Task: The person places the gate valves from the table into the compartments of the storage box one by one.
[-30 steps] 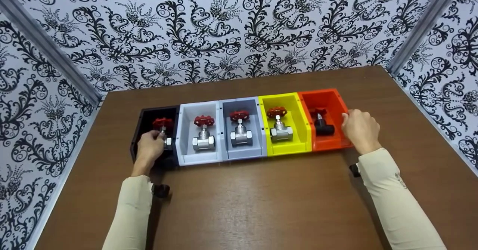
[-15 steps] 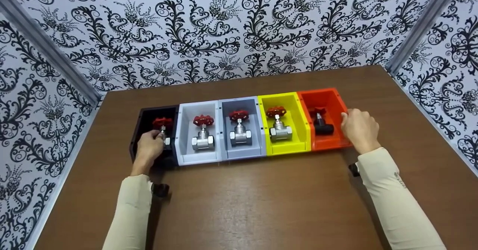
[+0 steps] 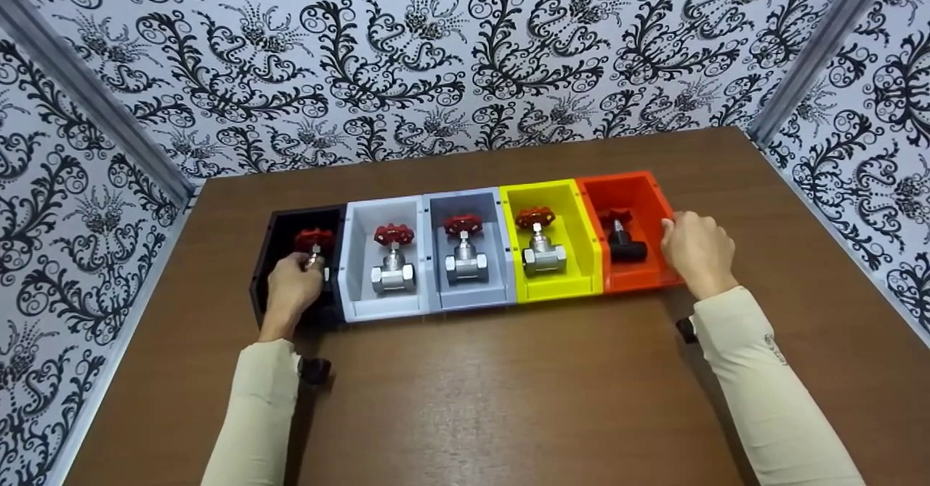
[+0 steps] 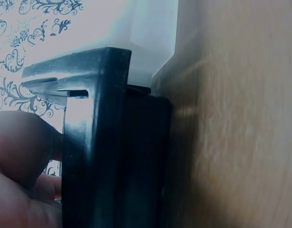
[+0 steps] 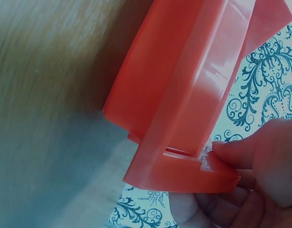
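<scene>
Five joined bins cannot be counted here beyond several; they stand in a row in the head view, each with a valve inside. My left hand (image 3: 294,282) reaches into the black bin (image 4: 108,142) at the left end, fingers and thumb curled at a red-handled gate valve (image 3: 314,240), whose body they partly cover. At the other end, my right hand (image 3: 699,253) grips the outer wall of the red-orange bin (image 5: 188,95). In that bin lies a black-bodied valve (image 3: 626,248) with a red handwheel. The left fingertips are hidden in the left wrist view.
Between the end bins are a white bin (image 3: 352,282), a grey bin (image 3: 472,298) and a yellow bin (image 3: 563,293). Each holds a silver gate valve with a red handwheel. The brown table (image 3: 472,391) meets patterned walls (image 3: 407,57).
The left fingers have shifted slightly right and cover more of the valve's body. The right hand keeps its grip on the red-orange bin. The head view has shifted a little.
</scene>
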Demonstrator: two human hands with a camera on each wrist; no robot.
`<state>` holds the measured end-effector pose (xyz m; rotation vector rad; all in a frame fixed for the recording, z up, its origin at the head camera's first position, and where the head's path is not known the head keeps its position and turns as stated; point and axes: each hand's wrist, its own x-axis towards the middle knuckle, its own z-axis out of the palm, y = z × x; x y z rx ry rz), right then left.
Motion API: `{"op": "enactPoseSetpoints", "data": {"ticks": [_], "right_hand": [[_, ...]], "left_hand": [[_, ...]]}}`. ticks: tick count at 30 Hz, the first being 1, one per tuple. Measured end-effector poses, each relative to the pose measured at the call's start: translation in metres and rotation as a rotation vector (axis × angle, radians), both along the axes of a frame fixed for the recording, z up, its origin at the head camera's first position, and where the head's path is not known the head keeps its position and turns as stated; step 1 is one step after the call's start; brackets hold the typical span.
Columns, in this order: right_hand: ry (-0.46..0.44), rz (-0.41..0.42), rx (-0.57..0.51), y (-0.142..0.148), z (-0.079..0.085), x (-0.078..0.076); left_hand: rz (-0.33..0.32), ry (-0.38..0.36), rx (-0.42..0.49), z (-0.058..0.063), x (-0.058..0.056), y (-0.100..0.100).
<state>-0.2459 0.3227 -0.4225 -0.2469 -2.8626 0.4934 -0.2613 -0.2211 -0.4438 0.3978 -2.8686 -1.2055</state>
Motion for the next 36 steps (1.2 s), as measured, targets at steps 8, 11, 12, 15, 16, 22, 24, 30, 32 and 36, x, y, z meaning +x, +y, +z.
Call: {"op": "enactPoseSetpoints", "data": {"ticks": [8,11,12,15,16,22,24,30,32,36], "right_hand": [[0.000,0.001,-0.006,-0.003,-0.001,-0.002],[0.001,0.003,-0.006,-0.004,-0.002,-0.003],[0.004,0.003,-0.006,-0.004,-0.003,-0.003],[0.031,0.010,-0.003,-0.003,-0.003,-0.003],[0.041,0.012,-0.002,-0.003,-0.004,-0.003],[0.051,0.014,0.007,-0.001,-0.005,-0.006],[0.041,0.011,0.008,0.000,-0.006,-0.007],[0.025,0.004,0.005,0.004,-0.006,-0.011],[0.024,0.004,-0.002,0.005,-0.007,-0.012],[0.027,0.005,-0.017,0.007,-0.009,-0.012]], "left_hand": [[0.020,-0.019,-0.002,0.000,0.002,-0.004],[0.024,-0.018,-0.004,0.000,0.002,-0.005],[0.026,-0.018,-0.001,-0.001,0.002,-0.005],[0.036,-0.015,0.001,-0.001,0.002,-0.004],[0.039,-0.011,0.000,-0.002,0.002,-0.004],[0.035,0.070,-0.038,-0.003,0.001,-0.001],[0.027,0.086,-0.044,-0.002,0.002,0.000],[0.009,0.107,-0.056,0.005,0.004,0.002],[-0.004,0.114,-0.068,0.008,0.004,0.002],[-0.038,0.124,-0.096,0.015,0.006,0.002]]}}
